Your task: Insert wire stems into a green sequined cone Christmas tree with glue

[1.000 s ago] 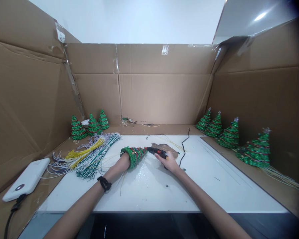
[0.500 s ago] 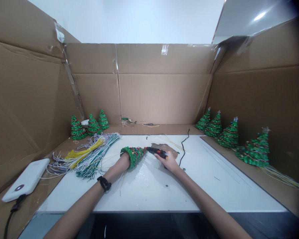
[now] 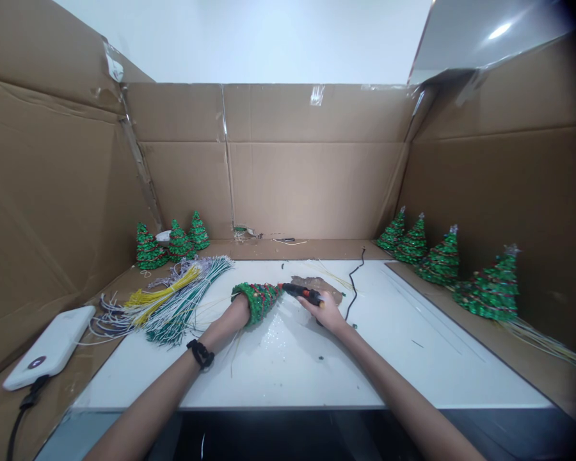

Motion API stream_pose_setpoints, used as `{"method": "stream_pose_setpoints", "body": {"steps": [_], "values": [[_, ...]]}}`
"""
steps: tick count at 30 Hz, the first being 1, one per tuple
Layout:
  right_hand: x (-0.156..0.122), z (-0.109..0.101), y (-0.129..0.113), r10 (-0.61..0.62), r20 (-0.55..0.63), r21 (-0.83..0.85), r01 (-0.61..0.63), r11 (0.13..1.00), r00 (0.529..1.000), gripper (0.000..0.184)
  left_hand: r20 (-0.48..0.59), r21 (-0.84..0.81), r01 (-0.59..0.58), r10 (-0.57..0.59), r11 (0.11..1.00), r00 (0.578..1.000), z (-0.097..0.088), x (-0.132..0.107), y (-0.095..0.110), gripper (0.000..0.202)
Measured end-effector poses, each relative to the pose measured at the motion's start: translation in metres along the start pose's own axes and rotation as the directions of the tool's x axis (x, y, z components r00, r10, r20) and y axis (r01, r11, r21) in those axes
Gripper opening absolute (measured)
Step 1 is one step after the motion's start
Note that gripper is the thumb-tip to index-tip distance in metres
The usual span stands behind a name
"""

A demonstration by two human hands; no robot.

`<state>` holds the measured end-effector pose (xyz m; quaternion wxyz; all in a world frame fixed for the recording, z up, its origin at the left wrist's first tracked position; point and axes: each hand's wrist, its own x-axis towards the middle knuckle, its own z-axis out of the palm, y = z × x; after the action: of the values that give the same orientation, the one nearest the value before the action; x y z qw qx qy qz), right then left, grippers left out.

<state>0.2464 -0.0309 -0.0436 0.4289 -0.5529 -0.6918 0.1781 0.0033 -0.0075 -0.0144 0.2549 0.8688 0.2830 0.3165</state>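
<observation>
My left hand (image 3: pixel 236 314) grips the wide base of a small green beaded tree (image 3: pixel 259 299) with red trim, held on its side with the tip pointing right. My right hand (image 3: pixel 327 314) is closed round a black glue gun (image 3: pixel 301 292) with an orange trigger, whose nozzle meets the tree's tip. The gun's black cord (image 3: pixel 353 280) runs back over the white table (image 3: pixel 393 358). A black band sits on my left wrist. Thin pale wires trail from the tree's base toward me.
A bundle of yellow, green and white wires (image 3: pixel 170 298) lies left of my hands. A white box with a cable (image 3: pixel 48 346) sits at far left. Three small trees (image 3: pixel 171 242) stand back left, several taller ones (image 3: pixel 444 264) along the right. Cardboard walls (image 3: pixel 312 166) enclose the table.
</observation>
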Motion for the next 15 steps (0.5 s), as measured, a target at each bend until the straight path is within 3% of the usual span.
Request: {"method": "stream_pose_setpoints", "body": {"steps": [15], "values": [[0.0019, 0.0048, 0.0072, -0.021, -0.020, -0.059, 0.019, 0.998, 1.000, 0.042, -0.007, -0.001, 0.022, -0.022, 1.000, 1.000, 0.0005, 0.0002, 0.0010, 0.040]]}}
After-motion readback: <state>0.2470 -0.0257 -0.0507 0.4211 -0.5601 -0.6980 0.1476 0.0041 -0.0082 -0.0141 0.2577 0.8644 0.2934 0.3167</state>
